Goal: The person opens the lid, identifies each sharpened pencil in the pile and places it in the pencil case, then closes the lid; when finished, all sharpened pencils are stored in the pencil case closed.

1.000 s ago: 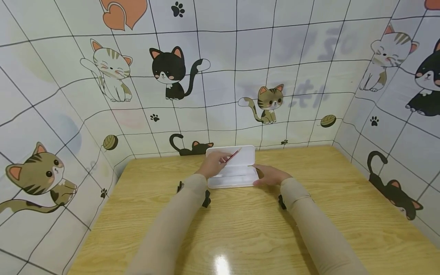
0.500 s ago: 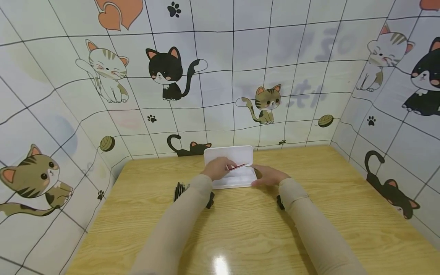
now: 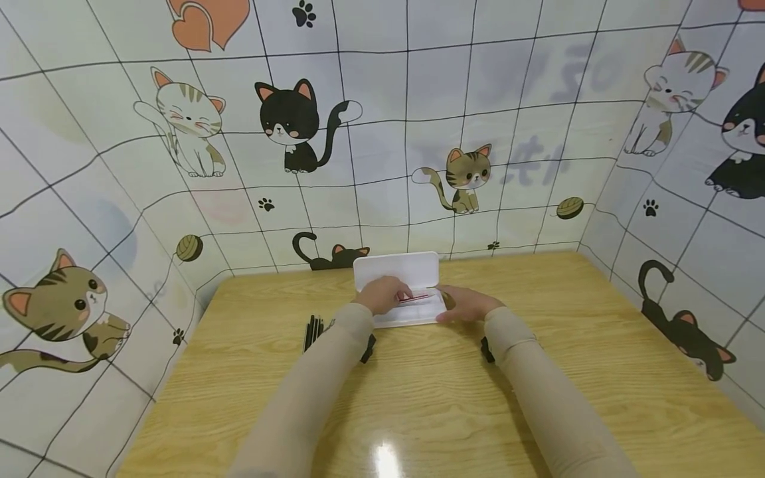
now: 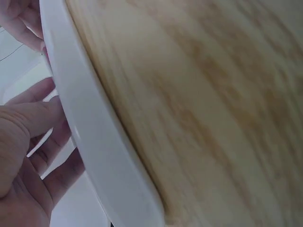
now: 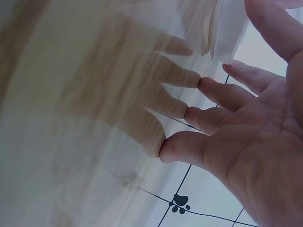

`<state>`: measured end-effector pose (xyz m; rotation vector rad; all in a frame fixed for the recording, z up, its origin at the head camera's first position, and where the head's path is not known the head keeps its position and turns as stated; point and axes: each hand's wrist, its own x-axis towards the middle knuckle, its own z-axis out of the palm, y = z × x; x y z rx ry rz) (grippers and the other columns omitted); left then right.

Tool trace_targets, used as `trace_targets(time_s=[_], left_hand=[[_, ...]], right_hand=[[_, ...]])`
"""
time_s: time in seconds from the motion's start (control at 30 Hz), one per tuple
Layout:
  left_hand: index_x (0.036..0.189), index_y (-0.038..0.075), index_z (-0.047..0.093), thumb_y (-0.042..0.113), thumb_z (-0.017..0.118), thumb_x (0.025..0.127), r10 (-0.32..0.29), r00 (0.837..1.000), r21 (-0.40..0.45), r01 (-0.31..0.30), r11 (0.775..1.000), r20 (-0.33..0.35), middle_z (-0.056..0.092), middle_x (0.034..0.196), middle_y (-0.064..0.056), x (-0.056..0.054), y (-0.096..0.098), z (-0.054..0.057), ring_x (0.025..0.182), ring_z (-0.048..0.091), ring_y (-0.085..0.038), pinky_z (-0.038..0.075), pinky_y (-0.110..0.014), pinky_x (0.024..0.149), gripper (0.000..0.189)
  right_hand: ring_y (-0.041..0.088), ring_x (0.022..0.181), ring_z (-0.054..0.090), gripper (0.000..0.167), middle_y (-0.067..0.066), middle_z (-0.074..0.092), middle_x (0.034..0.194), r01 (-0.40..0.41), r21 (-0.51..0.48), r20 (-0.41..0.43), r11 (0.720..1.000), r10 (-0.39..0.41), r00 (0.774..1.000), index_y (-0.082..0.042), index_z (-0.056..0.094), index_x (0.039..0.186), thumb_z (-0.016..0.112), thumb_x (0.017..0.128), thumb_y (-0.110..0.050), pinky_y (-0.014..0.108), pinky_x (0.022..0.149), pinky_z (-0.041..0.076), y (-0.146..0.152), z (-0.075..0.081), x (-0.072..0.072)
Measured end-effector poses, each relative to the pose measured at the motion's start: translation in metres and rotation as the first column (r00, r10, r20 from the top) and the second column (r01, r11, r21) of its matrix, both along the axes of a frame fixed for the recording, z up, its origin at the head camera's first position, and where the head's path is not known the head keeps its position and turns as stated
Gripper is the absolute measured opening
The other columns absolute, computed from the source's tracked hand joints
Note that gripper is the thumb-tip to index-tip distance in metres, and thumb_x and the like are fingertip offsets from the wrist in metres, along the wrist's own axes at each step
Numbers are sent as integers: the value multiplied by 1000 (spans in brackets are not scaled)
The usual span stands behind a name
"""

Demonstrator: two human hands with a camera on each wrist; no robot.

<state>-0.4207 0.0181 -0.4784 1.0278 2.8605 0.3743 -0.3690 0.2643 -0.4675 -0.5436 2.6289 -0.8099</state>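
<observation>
A white pencil case (image 3: 397,270) lies unfolded near the back of the table, its lid raised toward the wall. My left hand (image 3: 382,295) reaches into its tray and pinches a red pencil (image 3: 415,298), which lies low and nearly level there, pointing right. The case's front wall (image 4: 97,123) hides those fingertips in the left wrist view. With thumb and fingers spread around the case's right end, my right hand (image 3: 469,305) holds it. The right wrist view shows several fingertips of the right hand (image 5: 251,118) resting on the tabletop beside the case.
Several thin dark sticks, like pens or pencils (image 3: 312,332), lie left of my left forearm, partly covered by the sleeve. The wood-grain table (image 3: 418,405) meets a wall covering (image 3: 382,153) printed with cats right behind the case.
My left hand has lowered the red pencil from in front of the lid into the tray, turning it from slanted to nearly level. The right hand stays at the case's right end.
</observation>
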Motion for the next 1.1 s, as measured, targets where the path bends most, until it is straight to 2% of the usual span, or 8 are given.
trace_targets(time_s=[0.1, 0.23, 0.37, 0.5, 0.7, 0.83, 0.9, 1.1], left_hand=[[118, 23, 75, 9, 70, 96, -16, 1000, 19, 16, 1000, -23, 70, 109, 4, 0, -4, 0, 104, 62, -13, 50, -30, 94, 26], [119, 22, 73, 12, 72, 95, -17, 999, 41, 19, 999, -49, 69, 111, 4, 4, -13, 9, 105, 62, -14, 50, -31, 94, 25], [123, 19, 72, 13, 70, 97, -19, 999, 52, 21, 998, -27, 68, 113, 1, 10, -26, 20, 105, 62, -16, 51, -33, 93, 26], [123, 15, 72, 12, 69, 98, -24, 999, 91, 26, 996, -24, 68, 111, -1, 12, -44, 25, 101, 63, -17, 52, -32, 90, 26], [125, 14, 70, 14, 68, 99, 37, 998, 137, -43, 990, 45, 66, 107, 0, 15, -74, 27, 94, 62, -15, 53, -32, 83, 26], [123, 6, 68, 11, 64, 100, 19, 998, 236, -34, 971, 67, 68, 103, -5, 17, -99, 25, 92, 63, -20, 54, -36, 81, 25], [124, 3, 68, 10, 63, 100, 34, 997, 274, -52, 960, 72, 67, 102, -6, 19, -113, 23, 91, 62, -21, 53, -38, 80, 26], [128, -1, 66, 9, 61, 100, 96, 990, 291, -122, 949, 102, 68, 101, -10, 35, -146, 27, 93, 63, -26, 54, -43, 81, 29]], right_hand=[[43, 148, 26, 81, 22, 32, 161, 2, -9, 8, 1000, -2, 1000, -6, 30, 159, 74, 95, -28, 60, 119, 19, 0, 1, 0], [43, 148, 26, 81, 22, 32, 161, -2, -15, 3, 1000, 2, 1000, -6, 31, 159, 75, 94, -27, 60, 119, 19, 0, 2, 0], [43, 149, 25, 81, 22, 31, 161, -9, -32, 7, 999, 9, 1000, -6, 30, 159, 75, 94, -26, 60, 119, 19, -1, -1, -1], [43, 150, 23, 81, 21, 30, 162, -7, -40, 8, 999, 8, 1000, -6, 29, 160, 74, 95, -25, 60, 119, 19, -1, -2, -1], [44, 149, 24, 80, 23, 31, 161, 4, -24, -9, 1000, -5, 1000, -6, 30, 159, 74, 95, -27, 61, 119, 19, 4, -1, 3], [44, 148, 25, 79, 23, 32, 160, 7, -7, -21, 1000, -7, 1000, -5, 32, 158, 74, 95, -28, 61, 119, 20, 6, -2, 4], [44, 148, 26, 78, 23, 33, 160, -2, -14, -22, 1000, 1, 1000, -4, 32, 158, 73, 95, -28, 60, 119, 20, 5, -2, 3], [45, 149, 24, 79, 23, 32, 161, 8, -23, -6, 1000, -8, 1000, -5, 32, 158, 74, 95, -29, 61, 119, 20, 2, -3, 2]])
